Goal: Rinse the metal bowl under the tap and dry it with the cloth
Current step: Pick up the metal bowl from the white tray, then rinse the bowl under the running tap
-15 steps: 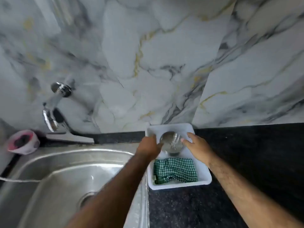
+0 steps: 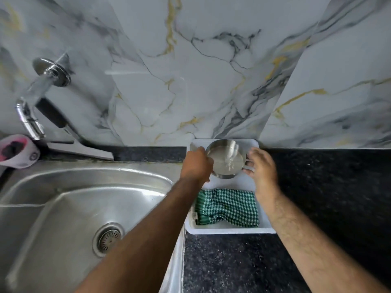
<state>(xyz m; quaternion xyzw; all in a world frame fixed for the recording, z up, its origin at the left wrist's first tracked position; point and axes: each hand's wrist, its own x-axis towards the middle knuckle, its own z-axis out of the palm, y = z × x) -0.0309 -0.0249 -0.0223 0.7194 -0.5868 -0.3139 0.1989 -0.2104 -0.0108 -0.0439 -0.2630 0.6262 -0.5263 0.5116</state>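
Observation:
A small metal bowl [image 2: 225, 158] is at the far end of a white tray [image 2: 230, 230], tilted so its inside faces me. My left hand [image 2: 196, 164] grips its left rim and my right hand [image 2: 261, 168] holds its right side. A green checked cloth [image 2: 227, 207] lies crumpled in the near half of the tray. The chrome tap [image 2: 31, 115] juts from the marble wall at the far left, above the steel sink [image 2: 69, 208]; no water is visible running.
A pink and white pouch [image 2: 15, 151] sits by the sink's back left corner. A grey squeegee [image 2: 80, 148] lies on the ledge behind the sink. Black speckled counter [image 2: 330, 197] stretches right of the tray. The drain [image 2: 109, 237] is in the basin's middle.
Both hands have closed in on the bowl and tipped it up from the tray floor. The view has shifted closer and slightly down.

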